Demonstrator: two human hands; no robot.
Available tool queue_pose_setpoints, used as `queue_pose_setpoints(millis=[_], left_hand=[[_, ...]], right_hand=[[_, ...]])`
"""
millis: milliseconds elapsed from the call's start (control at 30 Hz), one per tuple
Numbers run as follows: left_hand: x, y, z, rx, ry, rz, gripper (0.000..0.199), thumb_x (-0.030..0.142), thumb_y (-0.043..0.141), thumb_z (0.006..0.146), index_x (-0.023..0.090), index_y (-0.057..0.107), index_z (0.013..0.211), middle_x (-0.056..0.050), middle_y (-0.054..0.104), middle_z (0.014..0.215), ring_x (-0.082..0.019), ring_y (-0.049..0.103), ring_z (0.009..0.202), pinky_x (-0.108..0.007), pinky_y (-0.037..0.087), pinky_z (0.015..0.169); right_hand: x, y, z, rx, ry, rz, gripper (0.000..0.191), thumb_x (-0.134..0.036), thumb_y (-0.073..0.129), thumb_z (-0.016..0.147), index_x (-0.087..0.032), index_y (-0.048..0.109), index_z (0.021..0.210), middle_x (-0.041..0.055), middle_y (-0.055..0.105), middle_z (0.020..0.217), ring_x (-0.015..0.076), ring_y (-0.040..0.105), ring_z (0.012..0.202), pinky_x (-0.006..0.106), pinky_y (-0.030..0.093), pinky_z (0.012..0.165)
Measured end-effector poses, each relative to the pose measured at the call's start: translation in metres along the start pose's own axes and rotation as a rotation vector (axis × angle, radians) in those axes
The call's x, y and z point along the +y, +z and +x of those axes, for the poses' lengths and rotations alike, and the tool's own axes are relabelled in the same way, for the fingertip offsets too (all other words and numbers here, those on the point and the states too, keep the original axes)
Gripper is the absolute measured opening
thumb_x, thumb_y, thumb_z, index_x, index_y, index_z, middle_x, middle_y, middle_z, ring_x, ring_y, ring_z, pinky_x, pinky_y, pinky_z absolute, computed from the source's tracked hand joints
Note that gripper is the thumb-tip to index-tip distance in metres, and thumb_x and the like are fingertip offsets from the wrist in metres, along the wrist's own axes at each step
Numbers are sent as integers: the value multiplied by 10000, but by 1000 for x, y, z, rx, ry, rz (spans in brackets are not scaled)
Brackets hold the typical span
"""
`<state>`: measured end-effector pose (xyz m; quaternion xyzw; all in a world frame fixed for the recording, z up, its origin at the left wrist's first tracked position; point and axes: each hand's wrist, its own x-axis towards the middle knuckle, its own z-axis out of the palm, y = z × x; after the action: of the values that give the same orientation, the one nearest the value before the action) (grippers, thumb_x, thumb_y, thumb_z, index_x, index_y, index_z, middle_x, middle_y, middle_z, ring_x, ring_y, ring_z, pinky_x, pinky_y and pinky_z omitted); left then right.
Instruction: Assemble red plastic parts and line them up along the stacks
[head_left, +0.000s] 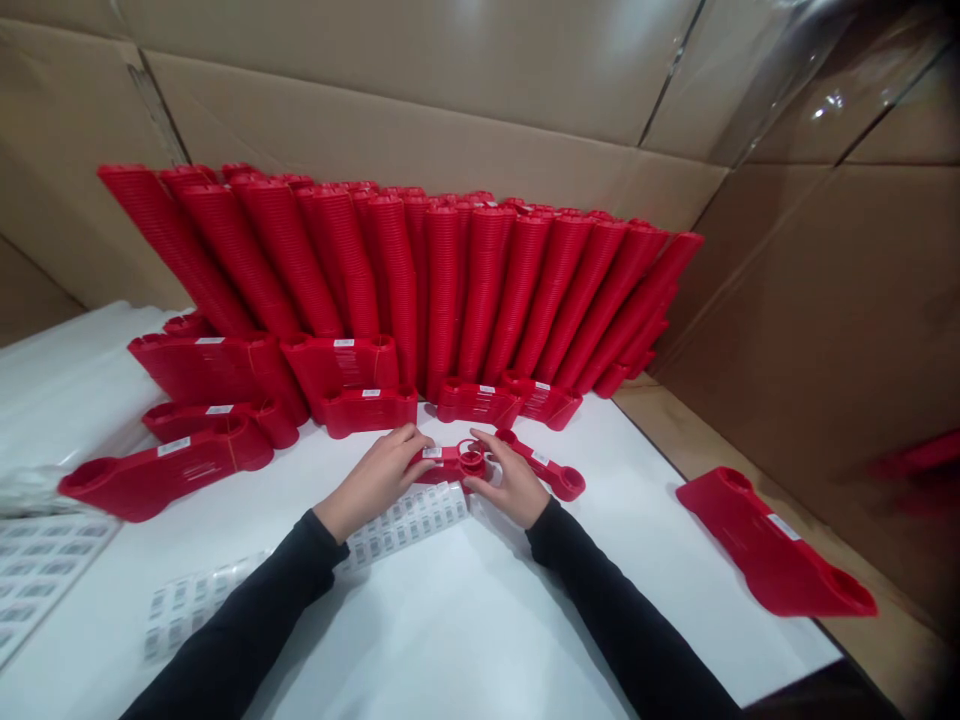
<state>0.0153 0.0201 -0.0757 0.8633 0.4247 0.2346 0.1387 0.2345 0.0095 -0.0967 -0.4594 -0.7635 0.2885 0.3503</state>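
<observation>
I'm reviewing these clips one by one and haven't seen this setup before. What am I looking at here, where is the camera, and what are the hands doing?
There is no machine: a person's two bare hands, seen from a camera on their head looking forward and down. The left hand and right hand both rest on a flat red plastic part on a white table. A strip of barcode stickers lies just below it. Tall stacks of red parts lean against cardboard walls; another red piece lies far right.

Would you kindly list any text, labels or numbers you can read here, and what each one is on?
None can be read.
White stickers on the red plastic parts: too small.
Barcode label sheets under the hands: blurred.
Label sheet at left: blurred.
</observation>
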Motion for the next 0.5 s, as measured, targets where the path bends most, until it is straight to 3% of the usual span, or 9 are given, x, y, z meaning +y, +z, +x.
queue_pose_setpoints(millis=[167, 500], left_hand=[[-6, 4, 1, -30, 14, -22, 218, 308, 439, 869, 208, 580, 1003, -56, 559, 934, -188, 551, 825, -315, 443, 747], [-2, 1, 0, -32, 9, -27, 283, 345, 379, 895, 210, 548, 1078, -61, 556, 954, -197, 551, 859, -324, 440, 766]], right_hand=[[2, 2, -1, 51, -7, 92, 607, -196, 622, 723, -191, 383, 1281, 100, 571, 1103, 216, 537, 1057, 416, 424, 928], [-1, 7, -1, 134, -14, 166, 525, -243, 599, 772, -190, 403, 1256, 109, 561, 1153, 205, 527, 1073, 401, 422, 935]])
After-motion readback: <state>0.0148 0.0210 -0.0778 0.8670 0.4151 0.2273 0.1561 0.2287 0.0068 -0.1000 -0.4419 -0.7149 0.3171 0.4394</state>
